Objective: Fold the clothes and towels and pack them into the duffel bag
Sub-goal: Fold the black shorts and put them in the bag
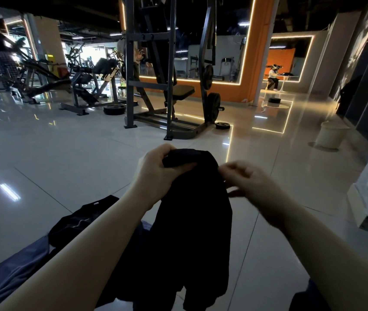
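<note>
Holding the black garment (192,221) up over the floor, our left hand (156,173) grasps its top edge; our blurred right hand (243,180) seems to pinch the same edge, just right. Its long axis hangs down toward us.

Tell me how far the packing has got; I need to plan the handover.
Nothing looks folded or packed, and no duffel bag is in view. In hand: the left hand grips the top of a black garment hanging unfolded; the blurred right hand is at its edge. Left: another dark garment lies crumpled on the floor.
</note>
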Demonstrator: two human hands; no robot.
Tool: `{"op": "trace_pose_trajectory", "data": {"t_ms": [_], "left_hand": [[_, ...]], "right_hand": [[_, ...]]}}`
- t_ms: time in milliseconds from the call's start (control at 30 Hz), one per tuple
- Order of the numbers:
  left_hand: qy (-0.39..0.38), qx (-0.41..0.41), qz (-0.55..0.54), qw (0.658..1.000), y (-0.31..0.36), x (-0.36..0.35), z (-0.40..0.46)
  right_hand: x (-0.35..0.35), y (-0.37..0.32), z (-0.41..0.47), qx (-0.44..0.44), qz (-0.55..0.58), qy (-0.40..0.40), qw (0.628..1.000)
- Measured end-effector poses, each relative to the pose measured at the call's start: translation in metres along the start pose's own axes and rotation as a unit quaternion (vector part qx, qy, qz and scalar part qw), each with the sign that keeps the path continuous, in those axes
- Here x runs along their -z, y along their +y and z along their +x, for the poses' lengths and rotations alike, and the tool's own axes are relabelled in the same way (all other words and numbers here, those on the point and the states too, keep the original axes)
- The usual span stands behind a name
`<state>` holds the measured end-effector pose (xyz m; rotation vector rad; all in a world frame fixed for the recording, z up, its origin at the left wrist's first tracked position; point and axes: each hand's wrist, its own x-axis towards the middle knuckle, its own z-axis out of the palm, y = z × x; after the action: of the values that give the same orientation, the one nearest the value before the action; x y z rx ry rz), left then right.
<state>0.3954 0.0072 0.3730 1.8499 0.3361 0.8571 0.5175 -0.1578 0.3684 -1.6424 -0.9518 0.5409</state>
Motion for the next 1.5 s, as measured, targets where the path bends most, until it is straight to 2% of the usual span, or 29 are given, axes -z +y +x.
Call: {"op": "trace_pose_trajectory", "data": {"t_ms": [33,67,167,300,400,500,600,800,1000,1133,1233,1300,1433,1500], "left_hand": [[-0.007,-0.005,0.010,1.000,0.001,-0.001,-0.001],[-0.010,-0.009,0.021,1.000,0.001,-0.002,-0.002],[-0.012,0.002,0.014,1.000,0.003,0.001,-0.001],[-0.049,0.033,0.004,0.998,0.002,0.007,0.000],[-0.086,0.039,-0.011,0.995,0.006,0.004,-0.003],[-0.105,0.034,-0.014,0.994,0.007,-0.001,-0.007],[-0.105,0.029,-0.001,0.994,0.007,-0.003,-0.008],[-0.068,0.031,0.018,0.997,0.003,-0.003,-0.006],[-0.099,0.014,0.046,0.994,0.002,-0.010,-0.009],[-0.088,0.027,0.003,0.996,0.001,-0.011,-0.009],[-0.051,0.055,-0.029,0.997,-0.006,-0.006,-0.005],[-0.045,0.081,-0.002,0.996,-0.013,-0.003,-0.003],[-0.089,0.096,0.079,0.988,-0.019,-0.001,-0.002],[-0.099,0.078,0.055,0.991,-0.012,0.000,-0.001]], "right_hand": [[-0.008,0.001,-0.002,-0.007,-0.022,-0.041,0.999],[-0.015,0.003,-0.002,0.005,-0.038,-0.040,0.998],[-0.014,0.003,0.002,0.038,-0.005,0.067,0.997],[0.007,-0.004,0.003,0.041,0.035,0.118,0.992],[0.014,-0.004,0.004,0.057,-0.029,0.159,0.985],[0.010,-0.007,0.001,0.063,-0.079,0.128,0.987],[0.000,-0.007,-0.003,0.054,-0.056,0.065,0.995],[0.000,-0.009,-0.004,0.032,-0.006,0.028,0.999],[-0.010,-0.009,-0.003,0.009,0.046,0.022,0.999],[-0.007,-0.011,-0.002,0.016,0.056,0.023,0.998],[-0.001,-0.013,0.000,0.038,0.023,0.052,0.998],[0.002,-0.012,0.002,0.051,-0.003,0.082,0.995],[0.004,-0.008,0.003,0.071,-0.065,0.098,0.991],[0.002,-0.006,0.002,0.076,-0.092,0.088,0.989]]}}
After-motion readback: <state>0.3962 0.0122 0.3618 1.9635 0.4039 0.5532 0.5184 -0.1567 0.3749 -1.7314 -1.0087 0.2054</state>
